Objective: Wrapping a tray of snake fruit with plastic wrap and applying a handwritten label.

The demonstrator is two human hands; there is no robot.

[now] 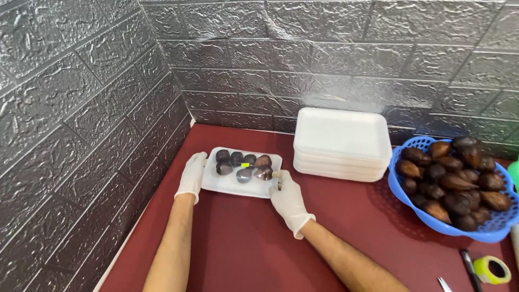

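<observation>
Head view: left hand [192, 174] in white glove grips the left edge of the white foam tray [227, 184]; right hand [287, 199] pinches its right corner. Seven dark brown fruits [243, 165] sit wrapped on the tray between both grips. Tray stack [342, 145] and blue basket [489, 230] lie right of the right hand.
</observation>
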